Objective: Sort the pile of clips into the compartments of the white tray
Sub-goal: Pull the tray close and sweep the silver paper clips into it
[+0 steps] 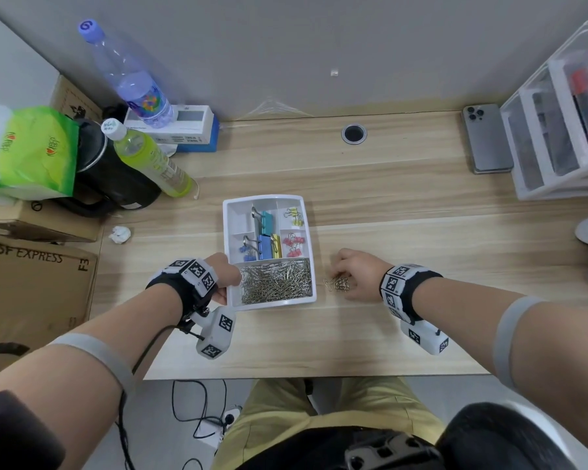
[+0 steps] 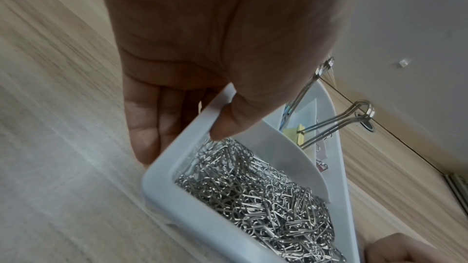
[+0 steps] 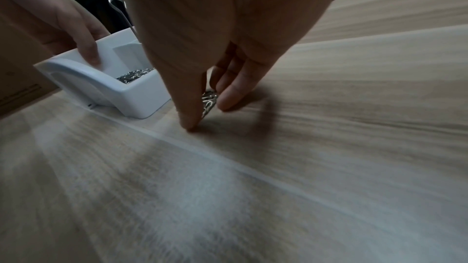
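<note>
Paper clips (image 1: 339, 283), the last small heap, lie on the desk (image 1: 404, 205) just right of the white tray (image 1: 230, 295). Right hand (image 1: 357, 274) closes thumb and fingers around them; left hand (image 1: 223, 278) grips the tray's near-left rim. Light, stiff, slippery and prone to tangling, they are probably best pinched as a bunch.
</note>
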`<state>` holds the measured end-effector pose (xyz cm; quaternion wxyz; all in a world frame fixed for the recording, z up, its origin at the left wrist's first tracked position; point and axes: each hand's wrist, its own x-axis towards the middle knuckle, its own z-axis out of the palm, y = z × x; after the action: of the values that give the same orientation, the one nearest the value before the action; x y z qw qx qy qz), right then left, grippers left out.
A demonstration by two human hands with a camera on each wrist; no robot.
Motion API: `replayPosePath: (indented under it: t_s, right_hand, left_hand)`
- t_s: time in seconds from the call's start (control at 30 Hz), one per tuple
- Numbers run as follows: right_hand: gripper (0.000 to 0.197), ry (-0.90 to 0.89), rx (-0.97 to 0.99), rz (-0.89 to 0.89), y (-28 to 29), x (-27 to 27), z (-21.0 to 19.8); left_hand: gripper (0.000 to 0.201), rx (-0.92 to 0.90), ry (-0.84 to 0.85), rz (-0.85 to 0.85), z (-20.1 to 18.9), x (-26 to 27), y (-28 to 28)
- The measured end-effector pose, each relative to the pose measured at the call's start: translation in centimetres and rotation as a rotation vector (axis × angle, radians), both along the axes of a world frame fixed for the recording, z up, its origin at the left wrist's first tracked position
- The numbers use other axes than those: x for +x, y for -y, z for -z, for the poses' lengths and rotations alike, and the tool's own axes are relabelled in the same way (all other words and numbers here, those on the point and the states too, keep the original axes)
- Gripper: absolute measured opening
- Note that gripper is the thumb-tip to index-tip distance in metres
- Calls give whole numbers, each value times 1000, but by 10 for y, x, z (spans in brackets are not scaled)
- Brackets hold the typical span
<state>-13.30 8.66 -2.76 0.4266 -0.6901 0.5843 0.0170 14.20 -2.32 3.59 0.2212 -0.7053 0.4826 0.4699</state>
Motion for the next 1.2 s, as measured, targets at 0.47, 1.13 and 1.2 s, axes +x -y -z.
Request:
replayPosePath:
  t_s: [0.47, 1.13, 1.2]
  right_hand:
    - [13, -44, -71, 1, 2, -1, 3]
    - [13, -28, -126, -18, 13, 21, -24]
    - [14, 47, -160, -25, 19, 44, -32]
  left_hand:
    - [2, -6, 8, 13, 4, 1, 2]
    - [7, -15, 13, 45, 2, 1, 1]
    - [6, -15, 10, 42, 1, 0, 1]
